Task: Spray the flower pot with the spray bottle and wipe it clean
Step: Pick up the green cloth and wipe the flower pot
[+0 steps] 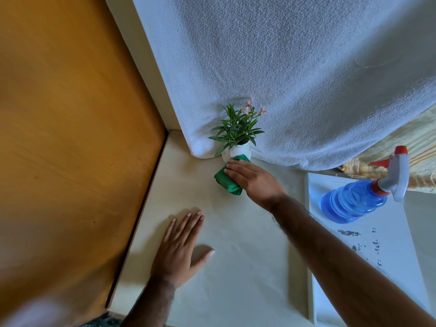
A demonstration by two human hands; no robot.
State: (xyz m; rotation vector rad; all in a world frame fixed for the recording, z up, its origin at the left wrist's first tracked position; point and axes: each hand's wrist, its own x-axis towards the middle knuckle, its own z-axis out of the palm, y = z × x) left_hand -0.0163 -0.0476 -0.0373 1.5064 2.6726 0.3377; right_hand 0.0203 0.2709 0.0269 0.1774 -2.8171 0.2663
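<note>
A small white flower pot (239, 151) with green leaves and pink blooms stands on the cream surface (236, 244), close against a white textured mattress. A folded green cloth (225, 179) lies pressed against the pot's front side, and my right hand (250, 179) rests over it, fingers flat on the cloth and touching the pot. Nearer to me, my left hand (181, 246) lies flat on the surface with fingers spread, holding nothing. The blue spray bottle (356, 200) with a grey and red trigger head stands apart at the right.
The white mattress (295, 79) rises behind the pot. An orange wooden floor (70, 138) drops away at the left past the surface's edge. A white board (354, 244) with dark marks lies under the bottle. Striped yellow fabric (405, 147) shows at the far right.
</note>
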